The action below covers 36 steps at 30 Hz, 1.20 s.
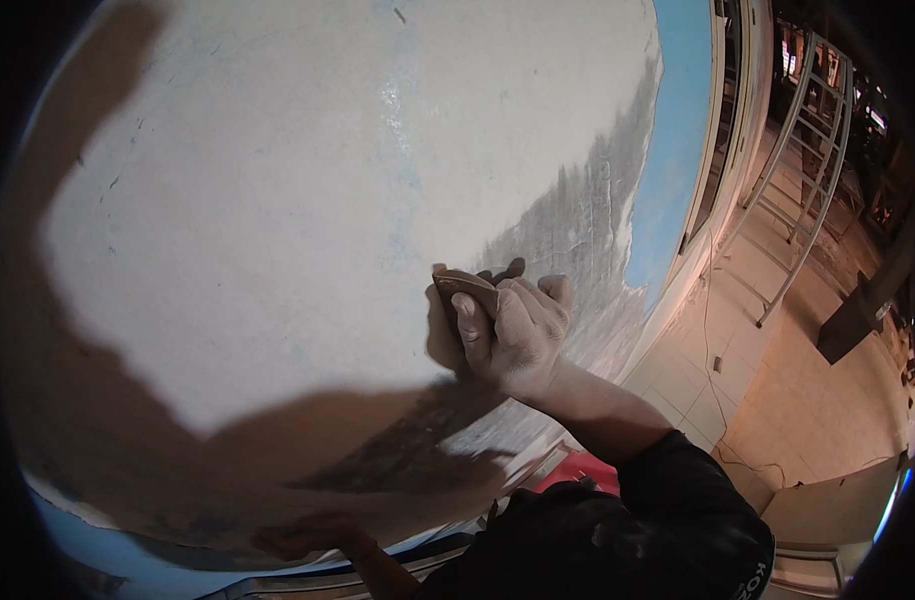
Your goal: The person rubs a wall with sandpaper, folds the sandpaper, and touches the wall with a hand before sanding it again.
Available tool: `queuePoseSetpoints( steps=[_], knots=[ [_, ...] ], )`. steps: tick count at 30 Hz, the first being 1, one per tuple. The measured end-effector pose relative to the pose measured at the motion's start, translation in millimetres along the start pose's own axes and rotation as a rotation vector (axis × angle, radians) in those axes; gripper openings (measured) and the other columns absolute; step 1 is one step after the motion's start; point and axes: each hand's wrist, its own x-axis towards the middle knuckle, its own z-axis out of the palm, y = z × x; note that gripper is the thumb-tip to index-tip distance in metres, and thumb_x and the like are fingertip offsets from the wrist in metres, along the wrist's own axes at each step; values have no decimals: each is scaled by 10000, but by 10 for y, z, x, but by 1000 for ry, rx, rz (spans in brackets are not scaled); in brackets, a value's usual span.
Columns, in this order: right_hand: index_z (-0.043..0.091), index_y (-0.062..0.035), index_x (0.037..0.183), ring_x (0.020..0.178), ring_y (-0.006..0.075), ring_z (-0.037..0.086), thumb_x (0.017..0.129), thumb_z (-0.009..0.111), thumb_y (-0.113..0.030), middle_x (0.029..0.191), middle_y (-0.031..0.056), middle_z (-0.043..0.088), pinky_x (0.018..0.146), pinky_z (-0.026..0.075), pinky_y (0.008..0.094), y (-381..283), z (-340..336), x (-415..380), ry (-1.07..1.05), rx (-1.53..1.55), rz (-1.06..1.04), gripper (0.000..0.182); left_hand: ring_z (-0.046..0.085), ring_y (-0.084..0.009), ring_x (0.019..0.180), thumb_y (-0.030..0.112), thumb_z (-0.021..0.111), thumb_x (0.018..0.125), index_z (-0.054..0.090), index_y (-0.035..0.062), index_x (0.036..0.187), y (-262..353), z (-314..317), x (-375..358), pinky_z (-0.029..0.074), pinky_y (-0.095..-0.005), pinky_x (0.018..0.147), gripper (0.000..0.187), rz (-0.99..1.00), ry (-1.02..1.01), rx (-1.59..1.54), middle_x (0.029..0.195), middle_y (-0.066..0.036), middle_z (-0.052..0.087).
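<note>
My right hand (518,330) grips a folded brown piece of sandpaper (464,282) against the wall (278,200), its thumb pressed along the near side. Pale dust coats that hand and wrist. The wall surface is whitish, with faint blue traces and a rough grey patch (588,205) beside the right hand. Low at the left, my left hand (308,535) is in deep shadow close to the wall's lower part; its fingers are too dark to make out.
Blue paint (683,120) borders the whitish area on the right. Past the wall's edge, a metal ladder (808,170) stands over a tiled floor (688,370). A thin cable (720,400) runs along the floor. Something red (583,470) shows behind the black sleeve.
</note>
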Motion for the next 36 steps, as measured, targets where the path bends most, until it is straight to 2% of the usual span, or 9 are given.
queuePoseSetpoints(
  steps=[3,5,10,13,16,21,26,32,36],
  knots=[
    [399,-118,615,416,137,407,766,657,-142,515,-5,452,499,237,305,-26,15,-185,31,-12,15,300,214,-398,1284,297,293,944,254,-84,1308,24,4,21,192,-507,1039,527,13,14,-25,1356,-261,209],
    [401,-121,612,401,141,406,769,652,-135,509,-2,457,489,236,303,-47,-30,-299,-35,0,44,297,211,-399,1285,291,292,945,250,-85,1308,18,10,15,192,-504,1041,525,2,21,-58,1357,-261,208],
    [410,-119,611,394,143,422,766,646,-120,498,1,457,475,234,299,-43,-13,109,17,23,31,282,208,-407,1284,279,293,945,240,-90,1308,34,6,13,193,-503,1042,521,20,4,-31,1353,-267,207],
    [568,-61,742,439,169,482,778,617,-97,586,29,558,530,298,313,-57,-12,-86,-26,27,93,71,214,-415,1278,272,295,944,240,-92,1307,14,11,3,195,-505,1040,516,27,13,-21,1350,-271,210],
    [416,-119,605,410,141,444,751,647,-105,501,-6,456,483,250,296,-54,-15,-366,-20,52,70,274,222,-420,1272,268,297,942,248,-93,1301,46,11,7,197,-509,1035,511,21,17,-44,1346,-274,220],
    [412,-121,602,410,140,445,747,653,-109,514,4,485,489,252,297,-52,21,-25,18,35,40,282,234,-427,1265,283,300,938,267,-94,1288,29,2,-5,200,-516,1024,516,19,12,-6,1334,-279,246],
    [396,-125,592,396,150,425,745,654,-111,513,9,489,485,254,309,-79,-3,-341,-12,65,84,301,239,-429,1263,297,295,937,272,-94,1285,48,9,7,201,-519,1020,524,9,23,-25,1331,-279,256],
    [399,-120,585,376,154,413,742,649,-93,480,4,458,475,257,304,-68,-2,24,10,32,57,296,241,-426,1263,308,290,939,273,-87,1288,20,18,-18,207,-518,1019,527,31,19,-17,1331,-276,252],
    [398,-126,579,373,154,409,740,650,-92,473,3,444,470,253,302,-45,29,-113,18,58,64,301,238,-422,1266,313,292,939,279,-84,1287,14,26,-35,207,-514,1020,528,30,10,2,1331,-271,257]
  ],
)
